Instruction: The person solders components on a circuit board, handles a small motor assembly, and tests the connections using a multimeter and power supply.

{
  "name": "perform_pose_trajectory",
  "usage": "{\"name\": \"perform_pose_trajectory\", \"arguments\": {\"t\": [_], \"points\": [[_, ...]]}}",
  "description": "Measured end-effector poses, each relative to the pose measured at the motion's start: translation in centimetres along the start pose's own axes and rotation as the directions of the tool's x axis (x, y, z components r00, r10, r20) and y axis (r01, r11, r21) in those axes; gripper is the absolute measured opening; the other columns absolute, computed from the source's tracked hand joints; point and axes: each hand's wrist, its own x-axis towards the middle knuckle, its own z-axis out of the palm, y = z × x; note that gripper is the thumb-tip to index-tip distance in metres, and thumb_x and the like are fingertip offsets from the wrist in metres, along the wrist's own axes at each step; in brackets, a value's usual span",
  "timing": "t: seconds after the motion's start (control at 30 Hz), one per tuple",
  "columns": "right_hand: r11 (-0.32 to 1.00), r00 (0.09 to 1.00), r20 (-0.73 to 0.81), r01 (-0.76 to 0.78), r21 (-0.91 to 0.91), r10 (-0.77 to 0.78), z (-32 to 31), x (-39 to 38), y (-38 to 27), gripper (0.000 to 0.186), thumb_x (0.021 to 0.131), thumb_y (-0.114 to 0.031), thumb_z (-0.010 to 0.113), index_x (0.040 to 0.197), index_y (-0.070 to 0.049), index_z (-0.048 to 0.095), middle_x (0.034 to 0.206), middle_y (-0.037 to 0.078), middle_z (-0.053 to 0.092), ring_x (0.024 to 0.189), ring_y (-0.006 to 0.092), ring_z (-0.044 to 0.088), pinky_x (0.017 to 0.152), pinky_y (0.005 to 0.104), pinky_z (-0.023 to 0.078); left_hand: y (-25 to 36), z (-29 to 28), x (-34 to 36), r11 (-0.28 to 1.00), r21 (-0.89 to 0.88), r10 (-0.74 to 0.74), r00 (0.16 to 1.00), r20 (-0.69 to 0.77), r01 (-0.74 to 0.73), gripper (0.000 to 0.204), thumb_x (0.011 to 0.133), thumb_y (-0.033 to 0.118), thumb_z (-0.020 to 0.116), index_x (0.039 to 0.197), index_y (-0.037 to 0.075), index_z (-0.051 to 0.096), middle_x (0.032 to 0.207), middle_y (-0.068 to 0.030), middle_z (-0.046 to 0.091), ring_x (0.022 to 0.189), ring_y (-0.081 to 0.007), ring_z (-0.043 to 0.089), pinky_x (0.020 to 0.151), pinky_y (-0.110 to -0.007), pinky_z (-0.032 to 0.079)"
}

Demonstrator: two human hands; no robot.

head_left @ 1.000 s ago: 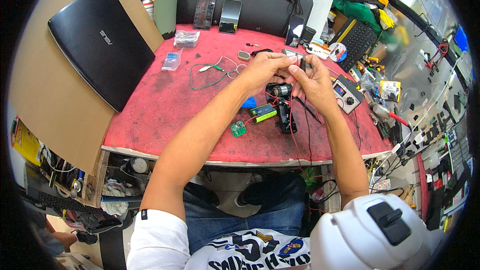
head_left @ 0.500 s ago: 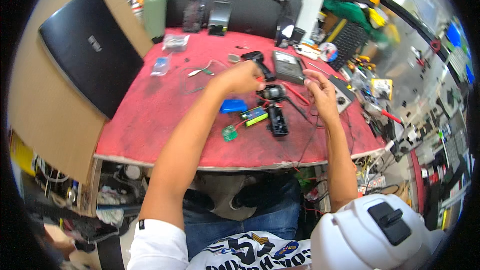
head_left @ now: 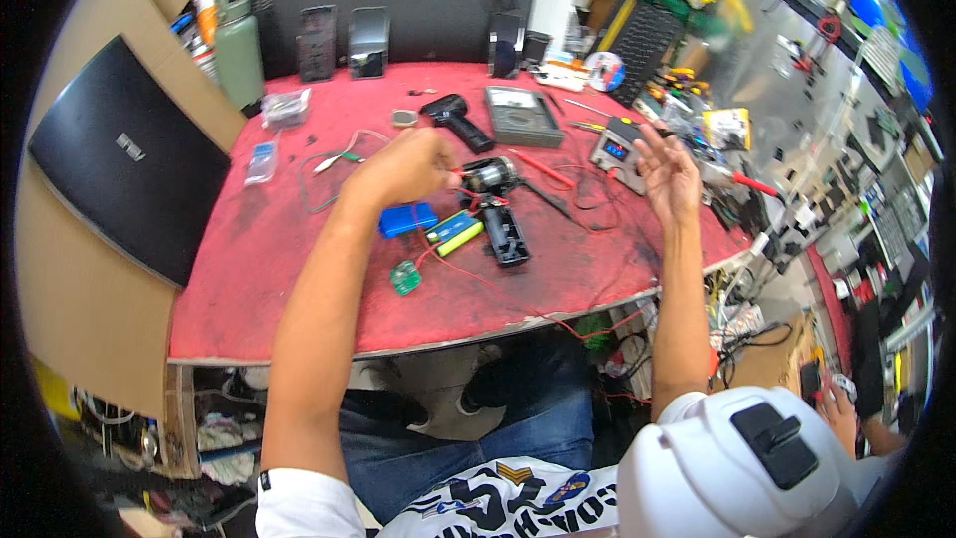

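My left hand [head_left: 410, 169] is closed in a pinch beside the round motor [head_left: 490, 177] of an opened black handheld device. Something small and red shows at its fingertips, too blurred to name. The device's black handle [head_left: 506, 235] lies below the motor, with red wires between. Near my left wrist are a blue battery pack [head_left: 406, 220], a yellow-green battery cell [head_left: 456, 233] and a green circuit board [head_left: 406, 277]. My right hand [head_left: 669, 174] is raised with its fingers apart and nothing in it, just right of a small grey box with a lit display [head_left: 617, 153].
A black blower-shaped casing [head_left: 458, 124] and a grey multimeter [head_left: 523, 118] lie farther back. Red [head_left: 541, 169] and black probes [head_left: 546, 201] rest between the motor and the box. A thin red wire crosses the table's front edge. Tools and a keyboard [head_left: 637, 48] crowd the right side.
The view has shifted, so the table's things sit farther left in the picture. My right hand has moved right, from beside the multimeter, and its fingers have spread. My left hand stays by the motor.
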Motion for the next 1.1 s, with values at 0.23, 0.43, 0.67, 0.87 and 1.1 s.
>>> {"name": "perform_pose_trajectory", "arguments": {"t": [0.23,0.43,0.67,0.87,1.1], "points": [[0.74,0.93,0.368,0.253,-0.624,-0.007,10.2,-1.8,4.2,0.025,0.092,-0.011,0.064,0.114,0.0,0.063,0.08,0.0,0.063,0.067,0.0036,0.054,0.058,0.0195,0.043,-0.3,0.1,-0.6,0.99,0.114,-0.086,0.996,0.024,0.083,0.023,0.071,0.014,0.077,0.088,0.0,0.073,0.079,-0.017,0.07,0.074,-0.0268,0.069,0.069,-0.038,0.053],[0.716,0.874,0.478,0.275,-0.642,0.093,13.0,-0.5,7.1,0.018,0.088,-0.008,0.067,0.102,0.001,0.065,0.072,-0.002,0.058,0.062,0.0026,0.051,0.053,0.0202,0.039,-1.0,0.7,0.3,0.978,0.201,-0.036,0.997,-0.075,0.05,0.021,0.069,0.014,0.076,0.085,0.0,0.072,0.077,-0.0185,0.069,0.074,-0.0309,0.068,0.069,-0.04,0.053],[0.831,0.84,0.49,0.09,-0.549,0.234,11.9,-0.8,9.0,0.023,0.093,-0.007,0.062,0.113,0.002,0.058,0.086,0.005,0.066,0.076,0.0101,0.063,0.068,0.0233,0.052,-0.8,0.6,-0.3,0.985,0.096,-0.135,0.988,-0.068,0.142,0.022,0.068,0.015,0.078,0.082,0.0,0.07,0.084,-0.0216,0.069,0.084,-0.0351,0.068,0.076,-0.044,0.053],[0.548,0.818,0.569,0.439,-0.712,0.083,10.9,-1.7,8.0,0.019,0.087,-0.004,0.066,0.105,0.0,0.064,0.094,0.009,0.068,0.083,0.0166,0.065,0.074,0.0301,0.05,-0.5,-0.1,0.0,0.985,0.1,-0.138,0.989,-0.056,0.143,0.023,0.067,0.016,0.078,0.08,-0.002,0.069,0.086,-0.0245,0.068,0.087,-0.0396,0.067,0.077,-0.046,0.054],[0.43,0.782,0.623,0.561,-0.708,0.005,12.2,-4.1,8.7,0.022,0.081,0.0,0.069,0.102,0.0,0.061,0.089,0.015,0.064,0.081,0.0301,0.066,0.072,0.0356,0.051,0.0,0.6,-0.1,0.973,0.22,-0.043,0.99,-0.132,0.071,0.017,0.066,0.01,0.071,0.074,-0.005,0.067,0.079,-0.0252,0.066,0.081,-0.0399,0.066,0.073,-0.046,0.053]]}}
